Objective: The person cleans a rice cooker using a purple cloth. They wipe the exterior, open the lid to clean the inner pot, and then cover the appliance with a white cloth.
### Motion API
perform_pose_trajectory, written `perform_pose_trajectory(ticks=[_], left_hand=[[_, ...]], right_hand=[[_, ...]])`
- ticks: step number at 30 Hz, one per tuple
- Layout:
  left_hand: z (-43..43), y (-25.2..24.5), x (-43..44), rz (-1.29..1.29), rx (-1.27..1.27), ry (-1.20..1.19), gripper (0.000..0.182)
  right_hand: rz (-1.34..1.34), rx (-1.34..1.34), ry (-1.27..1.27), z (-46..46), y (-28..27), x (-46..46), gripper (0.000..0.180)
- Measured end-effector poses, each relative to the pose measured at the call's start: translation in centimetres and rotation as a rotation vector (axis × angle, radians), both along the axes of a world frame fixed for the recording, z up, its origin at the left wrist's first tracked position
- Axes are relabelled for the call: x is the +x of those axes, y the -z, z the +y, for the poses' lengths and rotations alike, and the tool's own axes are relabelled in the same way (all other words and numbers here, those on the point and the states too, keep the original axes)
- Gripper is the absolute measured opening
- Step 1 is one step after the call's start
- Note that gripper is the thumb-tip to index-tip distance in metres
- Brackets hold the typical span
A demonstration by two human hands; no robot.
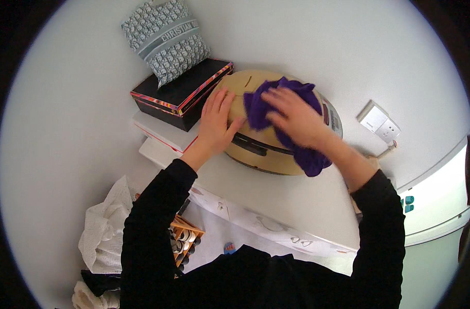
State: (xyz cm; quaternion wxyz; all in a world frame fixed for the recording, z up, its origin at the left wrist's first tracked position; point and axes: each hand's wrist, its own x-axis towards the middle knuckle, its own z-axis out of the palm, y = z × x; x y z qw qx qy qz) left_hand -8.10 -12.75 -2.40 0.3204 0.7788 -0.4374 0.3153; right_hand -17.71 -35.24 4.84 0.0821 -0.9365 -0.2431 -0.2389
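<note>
A gold-coloured rice cooker (pixel 235 83) stands on a white cabinet top (pixel 250 193), a control panel on its right side and a black handle along its near side. My left hand (pixel 218 123) rests with spread thumb on the left part of the lid, holding nothing. A crumpled purple cloth (pixel 258 110) lies over the right part of the lid under my right hand (pixel 298 117), which grips it against the surface and looks slightly blurred. One end of the cloth hangs over the cooker's near side. The lid beneath the cloth is hidden.
Left of the cooker, a patterned pillow-like bag (pixel 169 42) tops a black box (pixel 157 110) on a white box (pixel 161 131). A wall socket (pixel 379 121) is at right. Below stand a wooden shoe rack (pixel 190 228) and white fabric (pixel 105 228).
</note>
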Motion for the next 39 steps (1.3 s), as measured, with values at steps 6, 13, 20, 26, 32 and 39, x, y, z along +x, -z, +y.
perform_pose_trajectory(ticks=[6, 13, 20, 26, 32, 39], left_hand=[[-2.5, 0.8, -0.6, 0.000, -0.097, 0.075, 0.061], [-1.6, 1.3, -0.3, 0.178, -0.234, 0.057, 0.072], [-1.5, 1.4, 0.0, 0.101, -0.219, 0.069, 0.063], [-1.2, 0.8, -0.1, 0.030, -0.187, 0.086, 0.049], [1.2, -1.4, 4.8, 0.832, -0.476, -0.167, 0.038], [2.7, -3.1, 6.8, 1.572, -0.668, -0.143, 0.036]], right_hand=[[0.427, 0.142, 0.397, -7.8, -1.2, 12.8, 0.048], [0.384, -0.040, 0.019, 5.9, -2.1, 13.5, 0.048], [0.169, 0.299, 0.148, -2.9, -0.5, 7.1, 0.045], [0.213, 0.583, 0.451, -16.4, 4.4, 3.3, 0.047], [0.071, 1.320, 0.564, -17.1, 9.0, -3.0, 0.031], [0.511, 2.119, 0.529, -12.5, 17.3, -13.5, 0.025]])
